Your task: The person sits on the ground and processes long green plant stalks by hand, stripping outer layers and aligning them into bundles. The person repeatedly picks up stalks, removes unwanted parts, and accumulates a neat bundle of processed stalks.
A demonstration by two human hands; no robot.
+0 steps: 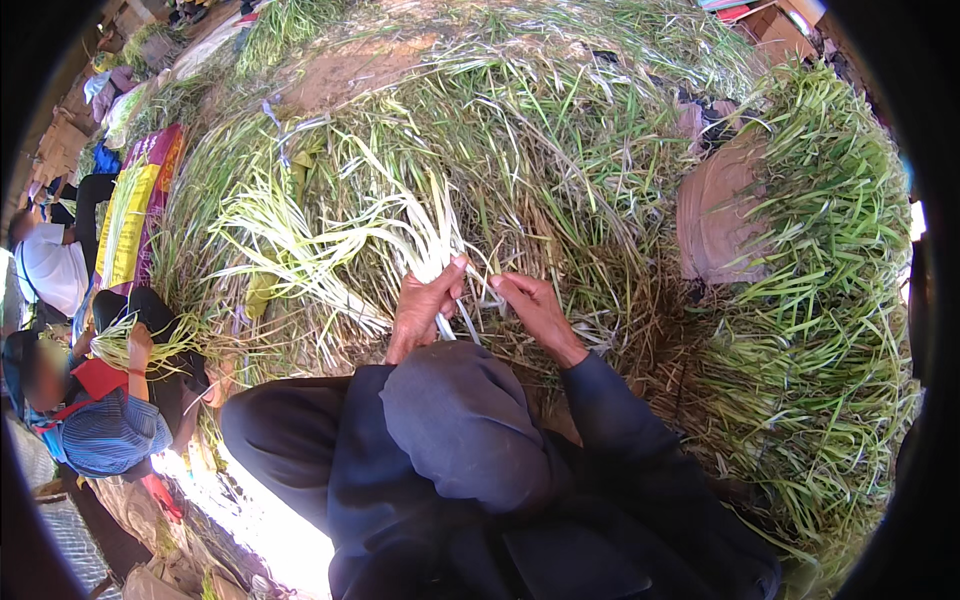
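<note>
My left hand (424, 304) grips a bunch of pale yellow-green leafy stalks (424, 244), which look like blanched chives. Their leaves fan out beyond the hand, and the white stem ends point back towards me. Close on its right, my right hand (536, 311) pinches a thin, withered-looking strand (484, 281) between thumb and forefinger, beside the stems. A second group of pale stalks (330, 281) lies loose left of my left hand. The dark grey cloth cap (469, 427) in front of the camera covers the lowest stem tips.
Trimmed leaves and dry stalks form a wide heap (570, 172) ahead. A dense green pile (810, 322) rises on the right beside a brownish-pink cloth-like bundle (724, 210). At left, a co-worker (112, 420) holds similar stalks near a yellow and purple printed sack (139, 210); another person (52, 262) sits beyond.
</note>
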